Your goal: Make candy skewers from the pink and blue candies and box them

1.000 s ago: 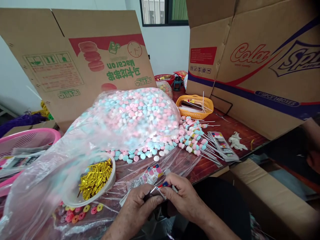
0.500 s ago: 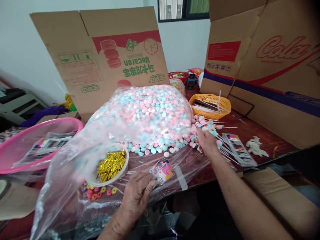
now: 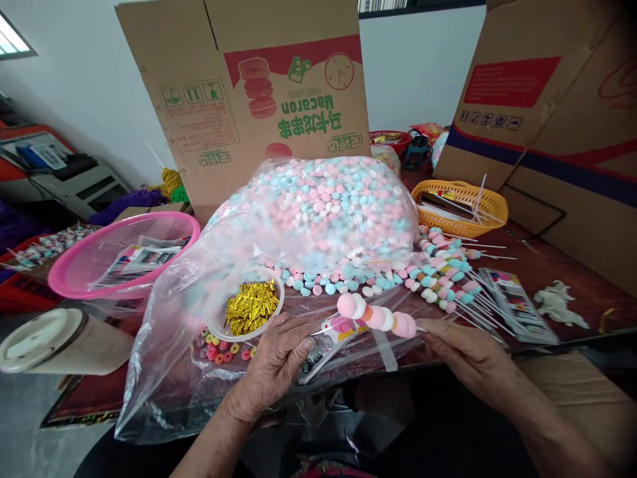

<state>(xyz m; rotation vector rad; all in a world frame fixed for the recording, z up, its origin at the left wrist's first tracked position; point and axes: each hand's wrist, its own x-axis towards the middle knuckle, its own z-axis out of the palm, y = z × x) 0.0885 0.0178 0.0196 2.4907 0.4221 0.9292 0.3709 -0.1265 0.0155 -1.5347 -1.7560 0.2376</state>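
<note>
Candy skewer (image 3: 377, 316), pink and white puffs threaded on a thin stick, hangs level just above the table's near edge, its stick end pinched in the fingertips (image 3: 426, 328) of the right hand (image 3: 465, 352), which are closed together on it. Its tip points toward the left hand (image 3: 279, 358), whose fingers lie spread and curled over a small printed sleeve (image 3: 334, 330); thumb and forefinger look pressed on it, though the grip itself is hard to read. Neither skewer nor sleeve touches the other that I can see.

Just beyond the left knuckles sits a white bowl of gold twist ties (image 3: 251, 307), with coloured ring candies (image 3: 221, 348) beside it under clear plastic. Behind rises the big bag of pastel candies (image 3: 323, 206), loose ones spilled along its foot. To the right a heap of threaded skewers (image 3: 445, 269) waits unwrapped, so most of the bagging looks left to do; flat sleeves lie in the pink basket (image 3: 74, 279) and a stack (image 3: 517, 302) near the skewers.

Whether the sleeve's mouth is open I cannot tell, and both forearms are cut off by the bottom edge
</note>
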